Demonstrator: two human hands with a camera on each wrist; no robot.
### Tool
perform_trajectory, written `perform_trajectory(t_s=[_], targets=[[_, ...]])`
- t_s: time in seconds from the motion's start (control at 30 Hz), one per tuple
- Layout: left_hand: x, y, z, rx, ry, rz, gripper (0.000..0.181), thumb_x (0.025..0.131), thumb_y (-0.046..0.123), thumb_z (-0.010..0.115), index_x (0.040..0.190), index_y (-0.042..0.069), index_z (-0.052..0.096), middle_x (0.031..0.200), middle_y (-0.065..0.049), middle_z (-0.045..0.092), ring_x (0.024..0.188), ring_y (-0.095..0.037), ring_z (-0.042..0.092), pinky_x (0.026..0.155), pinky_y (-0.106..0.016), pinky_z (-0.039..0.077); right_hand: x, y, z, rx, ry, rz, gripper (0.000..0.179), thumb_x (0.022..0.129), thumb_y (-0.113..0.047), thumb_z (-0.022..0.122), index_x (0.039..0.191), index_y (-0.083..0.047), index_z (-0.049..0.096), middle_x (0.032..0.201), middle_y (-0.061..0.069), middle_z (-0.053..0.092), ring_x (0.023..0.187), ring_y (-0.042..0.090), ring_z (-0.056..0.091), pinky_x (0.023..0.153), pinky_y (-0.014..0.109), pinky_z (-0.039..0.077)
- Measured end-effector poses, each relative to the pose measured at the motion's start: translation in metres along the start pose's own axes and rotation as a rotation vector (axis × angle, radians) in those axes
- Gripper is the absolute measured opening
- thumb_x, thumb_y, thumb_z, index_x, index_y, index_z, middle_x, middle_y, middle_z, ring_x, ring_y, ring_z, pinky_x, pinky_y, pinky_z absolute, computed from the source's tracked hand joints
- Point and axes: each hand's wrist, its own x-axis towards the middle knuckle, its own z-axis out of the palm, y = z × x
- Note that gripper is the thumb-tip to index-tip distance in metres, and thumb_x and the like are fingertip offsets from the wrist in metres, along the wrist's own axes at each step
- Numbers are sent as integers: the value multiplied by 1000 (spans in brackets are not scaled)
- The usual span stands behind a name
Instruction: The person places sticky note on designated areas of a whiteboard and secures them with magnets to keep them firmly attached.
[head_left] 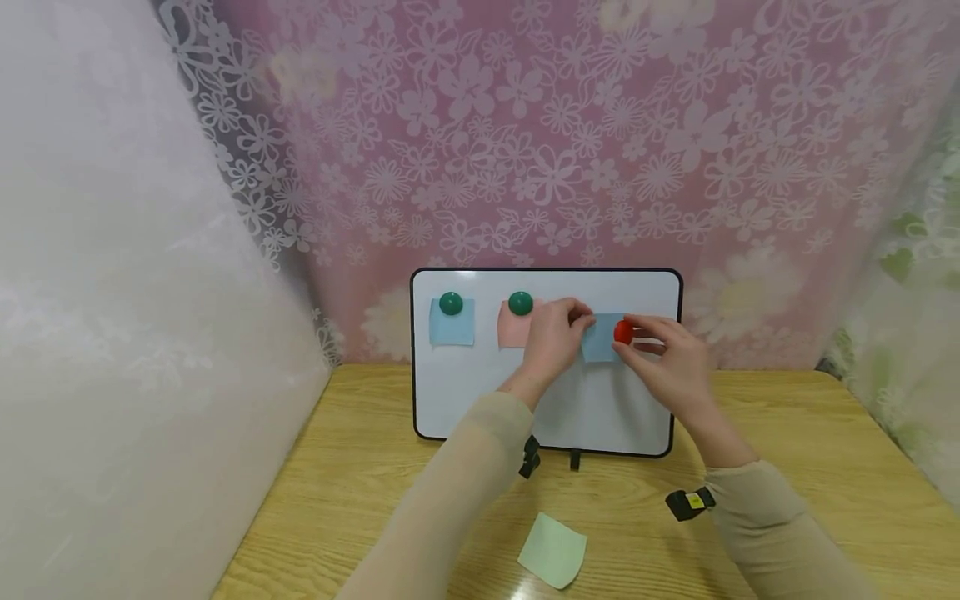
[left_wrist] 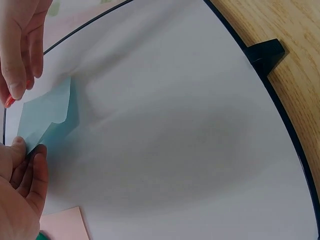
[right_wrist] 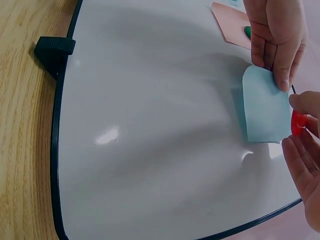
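Text: none legible in any view | yellow label (head_left: 696,501) on black right-wrist camera (head_left: 679,506): seen in head view, too small to tell whether it bears print | brands, numbers, signs: none legible

Four sticky notes (head_left: 600,342), three magnets (head_left: 622,332), two hands (head_left: 551,337), one whiteboard (head_left: 468,387).

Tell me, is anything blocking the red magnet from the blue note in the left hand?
Nothing visible is. The right hand holds the red magnet at the blue note's right edge; the left hand pinches the note's left side, clear of the magnet.
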Motion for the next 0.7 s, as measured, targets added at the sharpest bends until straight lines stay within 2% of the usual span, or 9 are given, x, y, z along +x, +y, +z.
perform_trajectory(t_s=[0.5, 0.63, 0.7], targets=[[1, 2, -4, 26, 3, 2, 15, 106, 20, 71, 115, 10, 79, 106, 1, 76, 90, -6, 64, 81, -14, 53, 4, -2, 5, -35, 42, -63, 45, 85, 4, 89, 127, 5, 74, 121, 23, 71, 100, 38, 71, 83, 4, 49], [3, 3, -3, 47, 5, 7, 15, 106, 20, 71, 115, 10, 79, 106, 1, 77, 91, -6, 65, 81, -14, 53, 7, 0, 6, -69, 31, -59, 44, 86, 2, 89, 128, 4, 74, 122, 22, 70, 102, 36, 71, 82, 8, 52], [3, 3, -3, 54, 9, 13, 16, 106, 20, 71, 115, 10, 79, 106, 1, 77, 91, -6, 66, 80, -14, 53, 8, 1, 6, -95, 28, -56, 44, 87, 1, 89, 128, 4, 74, 122, 21, 70, 103, 35, 71, 81, 15, 56]])
